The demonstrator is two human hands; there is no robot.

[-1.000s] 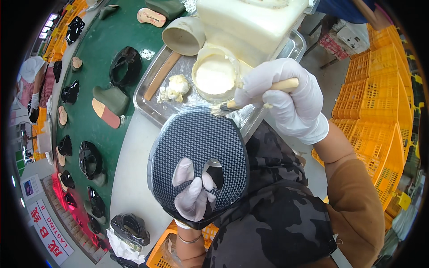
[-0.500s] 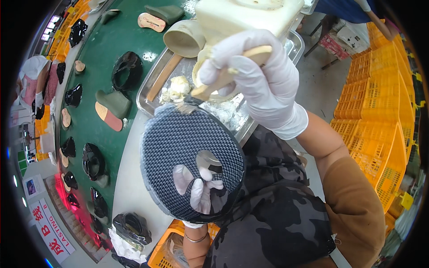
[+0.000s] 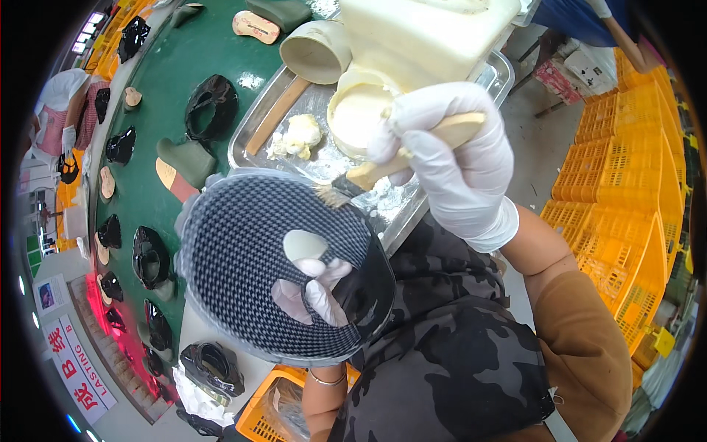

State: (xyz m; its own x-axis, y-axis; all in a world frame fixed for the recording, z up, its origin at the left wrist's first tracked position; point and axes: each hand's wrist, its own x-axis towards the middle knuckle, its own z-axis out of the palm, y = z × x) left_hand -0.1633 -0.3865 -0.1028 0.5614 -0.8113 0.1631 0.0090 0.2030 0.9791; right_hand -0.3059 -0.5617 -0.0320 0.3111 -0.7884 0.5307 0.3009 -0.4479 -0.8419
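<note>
My left hand [image 3: 318, 289], in a white glove, reaches up from below a black shoe upper [image 3: 228, 243]. Its fingers come through the opening and grip the piece, whose checked lining faces me and whose edge is pale and notched. In my gloved right hand [image 3: 460, 169] is a wooden-handled brush [image 3: 368, 174], held with fingers wrapped round the handle. The bristles touch the lining near its far right edge. Just beyond the brush stands a round pot of cream-coloured paste [image 3: 361, 116].
A metal tray [image 3: 247, 136] holds the pot, a pale lump [image 3: 300, 137] and a wooden stick [image 3: 278, 116]. A cream tub [image 3: 427, 44] stands behind. Black uppers [image 3: 211, 107] and green shoe lasts [image 3: 188, 160] sit on the green table. Yellow crates [image 3: 611, 169] are stacked at right.
The shoe upper has swung left and tilted, showing more of its black side. My right hand has shifted right and slightly nearer, carrying the brush along the edge. More of the paste pot shows.
</note>
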